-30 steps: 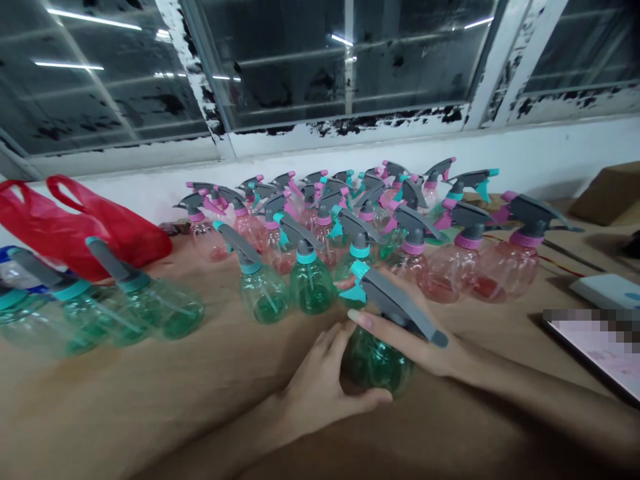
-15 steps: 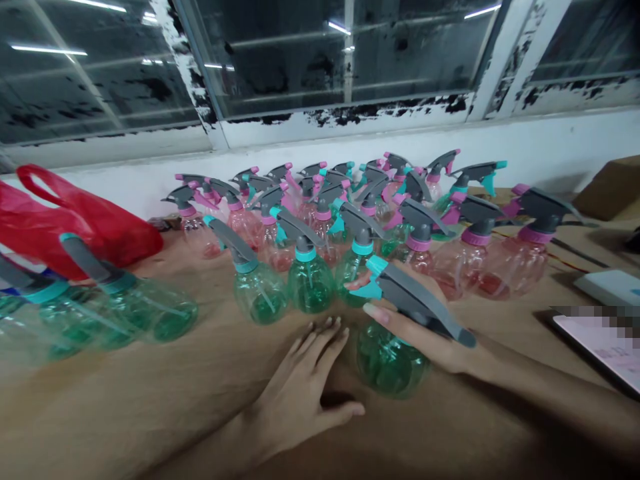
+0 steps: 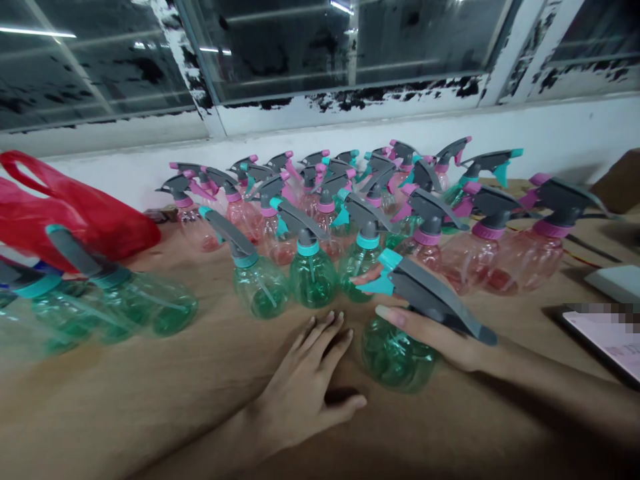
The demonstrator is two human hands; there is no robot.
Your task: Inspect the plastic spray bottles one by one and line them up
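Note:
My right hand (image 3: 440, 337) grips the neck of a green spray bottle (image 3: 397, 357) under its grey trigger head with a teal nozzle (image 3: 435, 300); the bottle stands on the brown table (image 3: 150, 393). My left hand (image 3: 305, 387) lies flat on the table just left of that bottle, fingers spread and nothing in it. Right behind stand three more green bottles in a row (image 3: 307, 277).
Several pink and green spray bottles (image 3: 400, 200) crowd the back of the table by the white wall. Green bottles (image 3: 125, 300) and a red plastic bag (image 3: 70, 213) lie at the left. A tablet (image 3: 607, 340) and a white box (image 3: 617, 280) sit at the right.
My left hand has let go of the green bottle's body and now rests flat on the table. The right hand has shifted the bottle slightly right.

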